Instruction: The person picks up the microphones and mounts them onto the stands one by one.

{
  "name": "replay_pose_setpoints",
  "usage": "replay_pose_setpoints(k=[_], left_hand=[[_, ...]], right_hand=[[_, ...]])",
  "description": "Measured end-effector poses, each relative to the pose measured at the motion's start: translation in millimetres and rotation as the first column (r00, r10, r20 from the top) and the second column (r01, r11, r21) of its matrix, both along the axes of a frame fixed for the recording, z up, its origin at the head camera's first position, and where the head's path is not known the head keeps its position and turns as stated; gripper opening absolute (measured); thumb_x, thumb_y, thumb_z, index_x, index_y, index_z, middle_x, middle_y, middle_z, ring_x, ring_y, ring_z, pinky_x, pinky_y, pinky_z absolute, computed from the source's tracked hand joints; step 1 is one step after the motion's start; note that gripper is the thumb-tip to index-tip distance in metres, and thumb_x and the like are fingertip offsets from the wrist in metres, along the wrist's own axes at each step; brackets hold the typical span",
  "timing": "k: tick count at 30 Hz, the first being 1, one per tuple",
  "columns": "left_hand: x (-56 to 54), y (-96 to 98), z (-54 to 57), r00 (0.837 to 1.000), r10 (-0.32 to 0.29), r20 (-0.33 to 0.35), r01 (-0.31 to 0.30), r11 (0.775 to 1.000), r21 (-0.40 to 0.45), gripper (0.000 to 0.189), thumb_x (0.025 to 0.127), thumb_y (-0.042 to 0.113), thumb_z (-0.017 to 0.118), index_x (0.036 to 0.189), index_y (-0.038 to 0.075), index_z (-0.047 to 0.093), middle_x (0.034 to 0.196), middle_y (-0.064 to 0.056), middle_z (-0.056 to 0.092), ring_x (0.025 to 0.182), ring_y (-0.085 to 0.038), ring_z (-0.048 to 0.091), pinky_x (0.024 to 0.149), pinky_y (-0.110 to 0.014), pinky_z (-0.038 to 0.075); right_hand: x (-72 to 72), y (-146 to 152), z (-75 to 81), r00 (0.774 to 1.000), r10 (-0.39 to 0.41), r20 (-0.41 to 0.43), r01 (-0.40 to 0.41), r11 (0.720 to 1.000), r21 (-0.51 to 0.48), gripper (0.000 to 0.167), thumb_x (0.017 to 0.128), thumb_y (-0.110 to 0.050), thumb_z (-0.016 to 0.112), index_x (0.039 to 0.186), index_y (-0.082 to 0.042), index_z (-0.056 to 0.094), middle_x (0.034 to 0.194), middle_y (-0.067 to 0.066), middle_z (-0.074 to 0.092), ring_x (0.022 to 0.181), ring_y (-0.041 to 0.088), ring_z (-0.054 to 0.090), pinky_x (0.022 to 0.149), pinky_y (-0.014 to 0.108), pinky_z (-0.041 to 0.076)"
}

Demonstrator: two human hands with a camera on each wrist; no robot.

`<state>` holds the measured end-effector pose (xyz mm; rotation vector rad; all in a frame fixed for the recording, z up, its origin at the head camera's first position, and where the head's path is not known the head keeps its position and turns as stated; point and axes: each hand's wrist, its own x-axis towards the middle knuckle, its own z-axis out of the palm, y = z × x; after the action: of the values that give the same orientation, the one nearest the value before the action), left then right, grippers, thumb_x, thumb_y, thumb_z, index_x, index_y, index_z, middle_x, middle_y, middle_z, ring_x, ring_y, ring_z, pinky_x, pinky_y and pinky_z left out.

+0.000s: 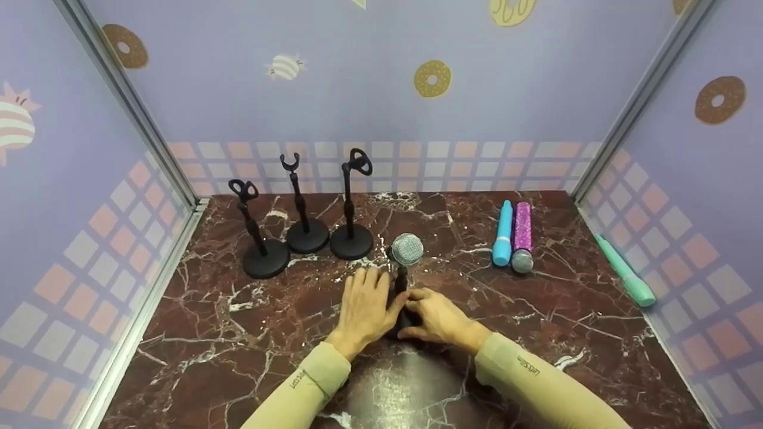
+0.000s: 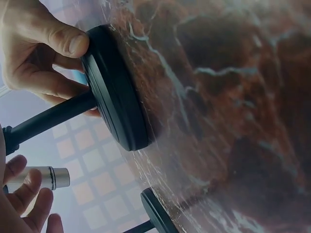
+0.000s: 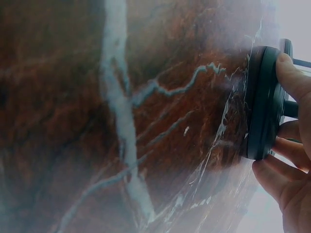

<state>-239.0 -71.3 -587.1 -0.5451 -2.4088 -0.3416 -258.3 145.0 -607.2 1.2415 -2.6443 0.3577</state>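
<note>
A black microphone stand [image 1: 400,283] stands upright in front of me, a microphone with a silver mesh head [image 1: 408,249] at its top. My left hand [image 1: 363,302] is at the pole, thumb across it and fingers stretched forward beside it. In the left wrist view the pale metallic end of the microphone [image 2: 59,177] shows behind the left fingers [image 2: 31,191]. My right hand [image 1: 440,317] grips the stand low down, its thumb on the round base [image 2: 116,92]. The right wrist view shows the right fingers [image 3: 272,177] at the base's rim [image 3: 262,104].
Three black microphone stands [image 1: 266,259] [image 1: 307,236] [image 1: 351,241] with bare holders stand at back left. A blue microphone [image 1: 503,235] and a glittery purple microphone [image 1: 523,232] lie at back right. A mint-green microphone [image 1: 626,274] lies along the right wall.
</note>
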Motion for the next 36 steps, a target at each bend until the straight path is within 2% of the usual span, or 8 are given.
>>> replay_pose_setpoints(k=[4,8,15,18,22,26,32,36], left_hand=[[-0.4,3.7,0.5,0.999,-0.040,0.020,0.040,0.999,0.015,0.039,0.109,0.047,0.061,0.107,0.008,0.068,0.107,-0.010,0.068,0.099,-0.032,0.060,0.084,-0.043,0.049],[-1.3,6.8,0.0,0.998,-0.062,0.030,0.061,0.998,0.028,0.031,0.110,0.040,0.064,0.108,0.009,0.067,0.105,-0.009,0.070,0.099,-0.029,0.061,0.084,-0.041,0.052],[-4.2,7.4,0.0,1.000,-0.016,0.014,0.015,0.999,0.028,0.046,0.104,0.054,0.073,0.110,0.009,0.069,0.105,-0.008,0.074,0.095,-0.028,0.061,0.083,-0.040,0.052],[-4.0,6.9,-0.2,1.000,-0.002,0.013,0.002,1.000,0.026,0.050,0.103,0.059,0.072,0.112,0.009,0.070,0.106,-0.009,0.074,0.095,-0.029,0.062,0.082,-0.041,0.053],[-1.1,6.2,-1.5,0.999,-0.011,0.044,0.009,0.999,0.048,0.050,0.104,0.057,0.069,0.115,0.009,0.070,0.107,-0.011,0.073,0.098,-0.032,0.063,0.083,-0.043,0.052],[0.8,6.8,-3.7,0.995,-0.070,0.077,0.061,0.992,0.112,0.040,0.109,0.046,0.064,0.116,0.007,0.068,0.106,-0.012,0.070,0.100,-0.032,0.062,0.085,-0.044,0.052],[-0.4,9.7,-5.8,0.975,-0.211,0.068,0.188,0.948,0.256,0.021,0.109,0.025,0.064,0.110,0.004,0.065,0.095,-0.012,0.063,0.091,-0.031,0.060,0.084,-0.044,0.054],[-1.2,9.9,-6.0,0.972,-0.220,0.079,0.188,0.938,0.291,0.020,0.107,0.024,0.071,0.111,0.005,0.065,0.097,-0.011,0.064,0.091,-0.029,0.061,0.081,-0.043,0.056]], right_hand=[[-1.0,0.5,0.4,1.000,0.003,0.001,-0.003,1.000,0.008,0.063,0.091,-0.055,0.090,0.133,-0.009,0.081,0.138,0.012,0.078,0.121,0.031,0.077,0.107,0.042,0.064],[-0.8,0.0,1.5,1.000,0.001,0.004,-0.001,1.000,0.016,0.063,0.091,-0.055,0.089,0.133,-0.009,0.081,0.140,0.012,0.078,0.122,0.031,0.077,0.109,0.042,0.064],[1.7,0.3,2.3,1.000,-0.030,0.009,0.030,0.999,0.045,0.064,0.091,-0.059,0.088,0.128,-0.008,0.082,0.143,0.017,0.078,0.124,0.033,0.078,0.110,0.044,0.064],[1.5,0.4,1.3,0.999,-0.032,0.013,0.032,0.999,0.039,0.061,0.091,-0.059,0.089,0.125,-0.009,0.084,0.141,0.016,0.079,0.124,0.033,0.077,0.110,0.044,0.064],[0.3,0.4,0.2,0.999,-0.021,0.028,0.020,1.000,0.008,0.056,0.090,-0.055,0.091,0.124,-0.010,0.084,0.136,0.011,0.080,0.125,0.030,0.077,0.110,0.042,0.063],[0.1,0.7,0.8,0.999,-0.017,0.030,0.017,1.000,-0.004,0.060,0.090,-0.053,0.092,0.131,-0.010,0.082,0.137,0.011,0.079,0.124,0.031,0.077,0.109,0.043,0.064],[1.1,0.3,2.7,0.998,-0.034,0.043,0.034,0.999,0.008,0.071,0.091,-0.054,0.090,0.143,-0.007,0.076,0.147,0.017,0.075,0.128,0.034,0.076,0.111,0.045,0.063],[2.0,-0.4,2.2,0.998,-0.038,0.048,0.038,0.999,0.007,0.069,0.090,-0.055,0.091,0.139,-0.007,0.078,0.147,0.018,0.075,0.128,0.035,0.076,0.111,0.045,0.063]])
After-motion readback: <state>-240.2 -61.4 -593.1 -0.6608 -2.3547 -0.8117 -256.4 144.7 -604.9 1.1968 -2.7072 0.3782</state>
